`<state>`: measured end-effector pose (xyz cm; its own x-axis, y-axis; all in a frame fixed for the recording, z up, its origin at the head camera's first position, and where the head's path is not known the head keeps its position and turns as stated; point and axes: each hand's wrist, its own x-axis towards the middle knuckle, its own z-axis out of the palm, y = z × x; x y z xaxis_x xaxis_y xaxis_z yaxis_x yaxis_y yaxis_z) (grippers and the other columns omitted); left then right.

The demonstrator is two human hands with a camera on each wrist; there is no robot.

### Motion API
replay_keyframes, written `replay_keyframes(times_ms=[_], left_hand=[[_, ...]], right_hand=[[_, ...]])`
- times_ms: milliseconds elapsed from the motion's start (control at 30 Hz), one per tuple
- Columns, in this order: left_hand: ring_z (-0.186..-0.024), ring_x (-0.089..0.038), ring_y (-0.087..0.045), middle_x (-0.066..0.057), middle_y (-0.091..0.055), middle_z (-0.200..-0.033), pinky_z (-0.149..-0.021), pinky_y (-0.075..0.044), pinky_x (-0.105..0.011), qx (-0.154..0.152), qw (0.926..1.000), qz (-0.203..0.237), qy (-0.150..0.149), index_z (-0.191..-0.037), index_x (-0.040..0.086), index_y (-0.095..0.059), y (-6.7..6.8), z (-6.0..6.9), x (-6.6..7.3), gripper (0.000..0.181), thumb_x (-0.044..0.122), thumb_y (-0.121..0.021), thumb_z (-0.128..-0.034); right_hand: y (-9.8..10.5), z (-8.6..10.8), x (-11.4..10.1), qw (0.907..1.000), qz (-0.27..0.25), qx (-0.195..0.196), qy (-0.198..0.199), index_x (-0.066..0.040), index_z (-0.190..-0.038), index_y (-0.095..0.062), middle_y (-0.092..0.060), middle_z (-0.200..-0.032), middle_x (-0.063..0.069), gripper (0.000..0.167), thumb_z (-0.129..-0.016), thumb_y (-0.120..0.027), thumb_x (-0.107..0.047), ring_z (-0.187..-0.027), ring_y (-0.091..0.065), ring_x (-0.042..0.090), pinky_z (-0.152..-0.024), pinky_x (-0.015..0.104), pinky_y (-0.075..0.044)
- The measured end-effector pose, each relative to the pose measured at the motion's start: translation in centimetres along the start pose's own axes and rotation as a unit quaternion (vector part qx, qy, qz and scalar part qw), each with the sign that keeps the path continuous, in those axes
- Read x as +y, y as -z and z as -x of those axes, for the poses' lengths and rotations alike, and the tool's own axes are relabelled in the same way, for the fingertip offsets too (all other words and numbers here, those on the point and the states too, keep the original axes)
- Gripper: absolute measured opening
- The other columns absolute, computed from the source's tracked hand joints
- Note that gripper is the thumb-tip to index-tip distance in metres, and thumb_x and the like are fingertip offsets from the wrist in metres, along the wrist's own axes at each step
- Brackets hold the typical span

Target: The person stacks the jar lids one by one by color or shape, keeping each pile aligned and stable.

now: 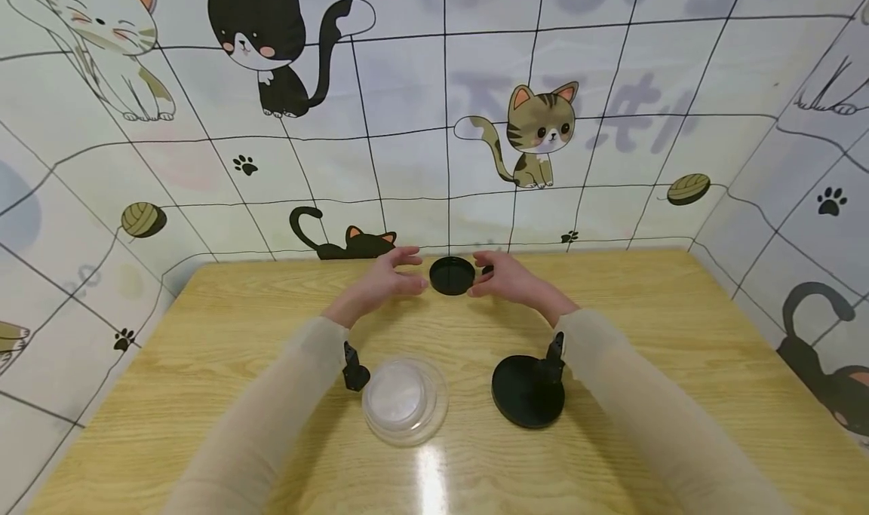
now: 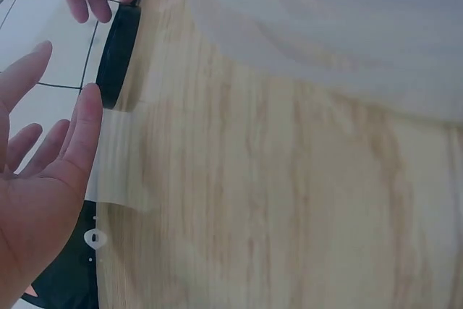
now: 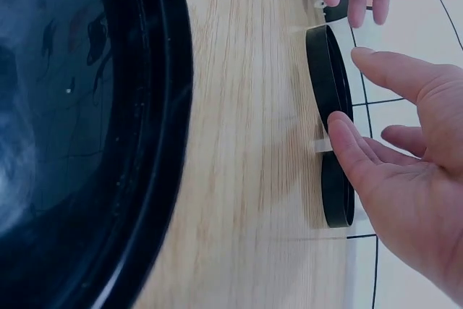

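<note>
Toward the back of the table lies a small, shallow black round dish or lid [image 1: 452, 275], with a raised rim. My left hand [image 1: 390, 277] is on its left side, fingers extended and thumb tip close to the rim. On the other side, my right hand [image 1: 508, 277] has its fingers spread. In the right wrist view one right fingertip overlaps the edge of the small black dish [image 3: 325, 70]; whether either hand touches it I cannot tell. A second black round piece [image 3: 336, 192] sits beside it, mostly covered by the right hand in the head view.
Nearer me on the wooden table [image 1: 462, 334] are a clear round plastic container [image 1: 400, 398], below my left wrist, and a larger black round dish [image 1: 526, 398] under my right wrist. A cat-printed cloth [image 1: 421, 168] rises behind the table's back edge.
</note>
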<state>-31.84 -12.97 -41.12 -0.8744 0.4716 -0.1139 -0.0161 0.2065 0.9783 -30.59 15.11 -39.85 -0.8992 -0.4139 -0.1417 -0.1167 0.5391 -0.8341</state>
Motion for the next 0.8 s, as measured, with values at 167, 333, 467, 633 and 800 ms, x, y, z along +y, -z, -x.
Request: replay_keyframes(times_ms=[167, 333, 467, 633, 800], left_hand=[[-0.117, -0.030, -0.065, -0.016, -0.037, -0.159, -0.101, -0.051, -0.042, -0.014, 0.9984, -0.050, 0.020, -0.162, 0.008, -0.026, -0.2, -0.1, -0.1, 0.082, 0.011, -0.074, -0.0947], [-0.113, -0.025, -0.066, -0.016, -0.038, -0.159, -0.101, -0.050, -0.041, -0.023, 0.9963, -0.078, 0.030, -0.162, 0.007, -0.026, -0.2, -0.3, -0.5, 0.084, 0.014, -0.076, -0.0937], [-0.120, -0.028, -0.062, -0.019, -0.040, -0.157, -0.103, -0.049, -0.042, -0.021, 0.9962, -0.081, 0.025, -0.160, 0.004, -0.030, -0.2, -0.2, -0.6, 0.082, 0.012, -0.076, -0.0925], [-0.132, -0.033, -0.051, -0.022, -0.044, -0.153, -0.111, -0.041, -0.045, -0.014, 0.9947, -0.096, 0.034, -0.156, 0.000, -0.037, 0.1, 0.2, -1.1, 0.077, 0.015, -0.077, -0.0915], [-0.134, -0.033, -0.048, -0.022, -0.049, -0.148, -0.113, -0.037, -0.044, -0.018, 0.9937, -0.101, 0.045, -0.153, -0.004, -0.041, 0.1, 0.4, -1.4, 0.072, 0.014, -0.076, -0.0922]], right_hand=[[-0.4, -0.3, -0.1, 0.9999, 0.007, -0.011, 0.006, 0.005, -0.159, -0.026, -0.035, -0.157, 0.028, 0.085, -0.091, -0.076, -0.007, -0.126, -0.059, 0.038, -0.103, 0.048, -0.049], [-1.0, -0.6, -0.5, 0.9998, 0.005, -0.017, 0.007, 0.007, -0.158, -0.025, -0.037, -0.155, 0.029, 0.085, -0.091, -0.075, -0.005, -0.125, -0.060, 0.038, -0.101, 0.047, -0.050], [-1.4, -0.7, -0.6, 0.9999, 0.000, -0.010, -0.001, 0.009, -0.157, -0.026, -0.040, -0.153, 0.029, 0.084, -0.090, -0.076, -0.003, -0.125, -0.059, 0.039, -0.101, 0.047, -0.050], [-1.9, -1.1, -0.2, 0.9996, 0.028, -0.006, -0.002, 0.009, -0.154, -0.032, -0.045, -0.149, 0.028, 0.083, -0.088, -0.079, -0.006, -0.123, -0.061, 0.037, -0.099, 0.044, -0.052], [-2.2, -1.1, -0.1, 0.9988, 0.048, -0.006, -0.010, 0.008, -0.153, -0.039, -0.051, -0.144, 0.025, 0.080, -0.087, -0.081, -0.009, -0.120, -0.061, 0.034, -0.095, 0.042, -0.053]])
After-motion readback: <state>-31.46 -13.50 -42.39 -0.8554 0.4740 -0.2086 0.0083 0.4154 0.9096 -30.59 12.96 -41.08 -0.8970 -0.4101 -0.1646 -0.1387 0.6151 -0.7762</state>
